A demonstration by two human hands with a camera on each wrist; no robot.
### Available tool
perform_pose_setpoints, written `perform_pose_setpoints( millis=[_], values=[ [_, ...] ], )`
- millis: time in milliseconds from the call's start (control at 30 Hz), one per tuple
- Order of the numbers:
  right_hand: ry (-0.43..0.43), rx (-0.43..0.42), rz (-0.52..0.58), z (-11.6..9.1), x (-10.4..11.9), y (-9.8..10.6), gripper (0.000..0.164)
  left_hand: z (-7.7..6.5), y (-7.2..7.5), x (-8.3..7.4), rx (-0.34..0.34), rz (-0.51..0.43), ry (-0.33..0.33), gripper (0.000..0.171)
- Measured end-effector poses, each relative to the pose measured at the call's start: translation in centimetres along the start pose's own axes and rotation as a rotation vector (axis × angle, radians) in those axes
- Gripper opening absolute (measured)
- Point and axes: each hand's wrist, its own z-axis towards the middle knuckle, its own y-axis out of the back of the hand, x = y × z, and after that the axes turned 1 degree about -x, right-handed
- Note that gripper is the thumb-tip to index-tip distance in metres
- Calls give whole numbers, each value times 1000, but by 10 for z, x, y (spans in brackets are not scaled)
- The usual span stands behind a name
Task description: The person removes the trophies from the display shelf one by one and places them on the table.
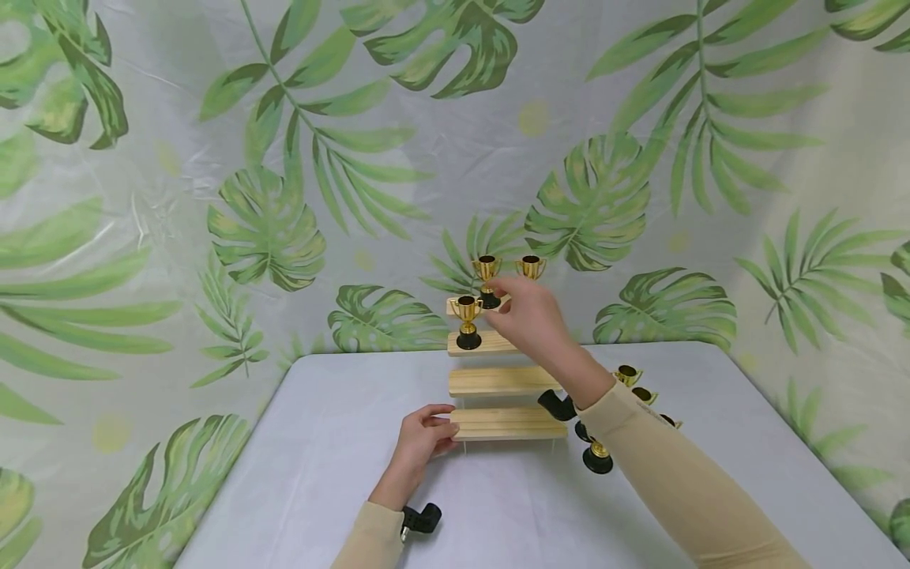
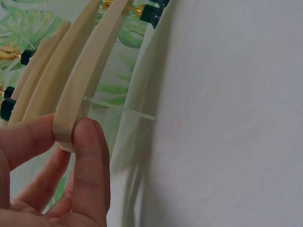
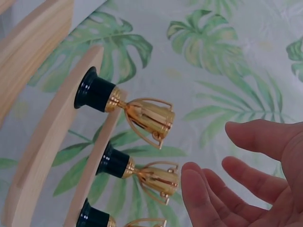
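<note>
A tiered wooden display stand point(image 1: 508, 382) with clear supports is on the white table. At the left end of its lowest shelf point(image 2: 71, 101), my left hand point(image 1: 421, 438) pinches the board between thumb and fingers. My right hand point(image 1: 529, 316) is up by the second shelf from the top, holding nothing, its fingers loosely bent and apart in the right wrist view. Just left of it, a gold trophy cup point(image 1: 467, 320) with a black base stands on that shelf's left end. Two more trophies, a left one point(image 1: 486, 269) and a right one point(image 1: 530, 266), stand on the top shelf, partly behind the right hand.
Several more trophies point(image 1: 599, 458) stand on the white table point(image 1: 341, 442) to the right of the stand, partly covered by the right sleeve point(image 1: 675, 466). A leaf-print curtain point(image 1: 441, 158) hangs close behind the table. Black camera mounts are on both wrists.
</note>
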Motion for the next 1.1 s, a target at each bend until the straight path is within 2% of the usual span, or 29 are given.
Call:
perform_pose_setpoints(
  millis=[233, 633, 933, 1100],
  values=[
    [4, 27, -22, 14, 6, -11, 41, 3, 0, 4, -1, -12, -9, 41],
    [-40, 92, -90, 33, 1, -33, 41, 5, 2, 2, 8, 20, -6, 41],
    [-63, 97, -48, 37, -6, -48, 39, 4, 2, 3, 13, -1, -8, 43],
    [-57, 83, -66, 37, -9, -55, 36, 6, 3, 5, 13, -2, -9, 43]
  ],
)
